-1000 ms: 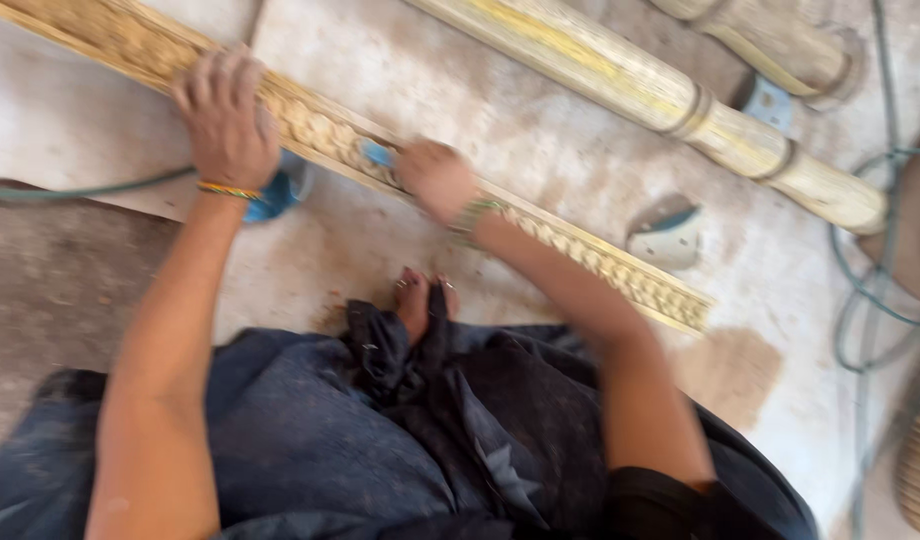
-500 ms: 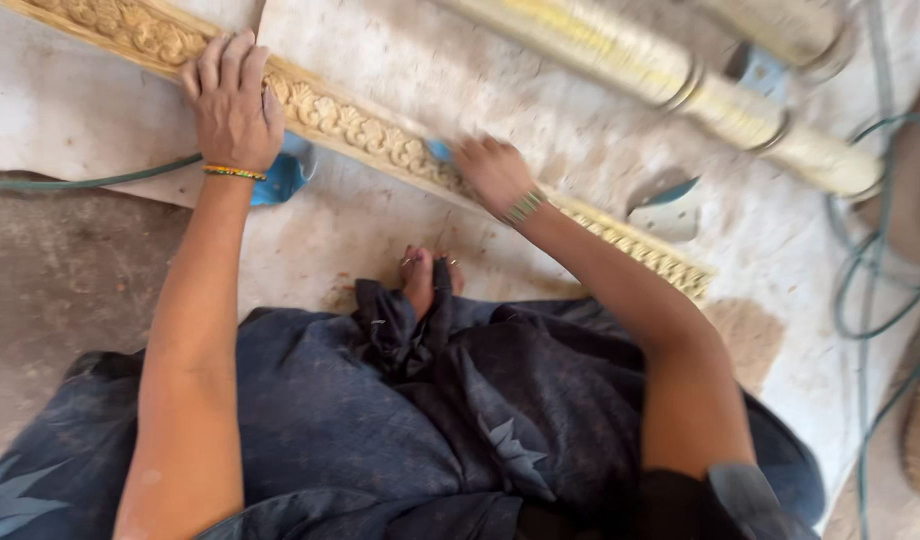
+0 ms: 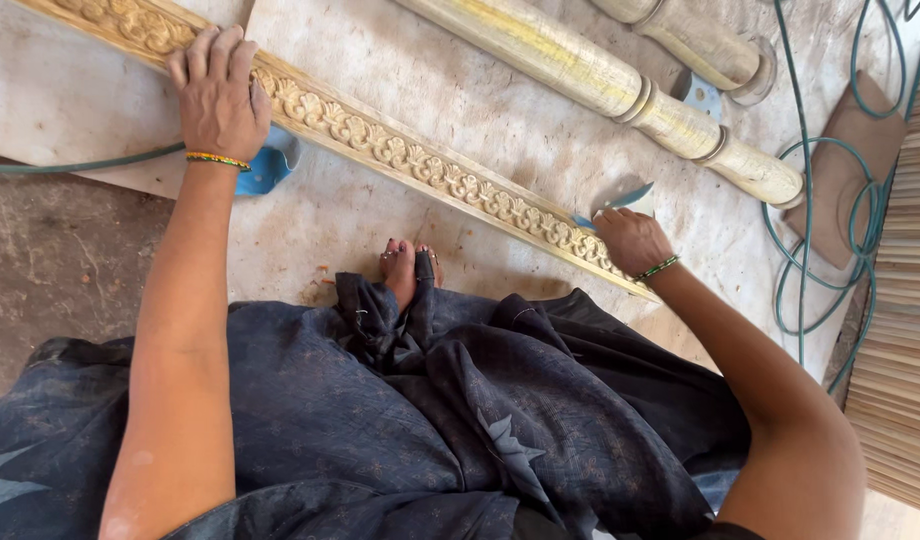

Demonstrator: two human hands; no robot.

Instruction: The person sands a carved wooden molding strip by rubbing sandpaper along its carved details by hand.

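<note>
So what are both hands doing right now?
Left hand: open, flat on the carved strip.
Right hand: closed on something blue, on the strip.

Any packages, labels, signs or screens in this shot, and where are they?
None in view. Only bare woodwork lies on the floor: a long carved wooden strip under the left hand and right hand, two turned wooden posts beyond it, and a green hose coiled at the right.
</note>
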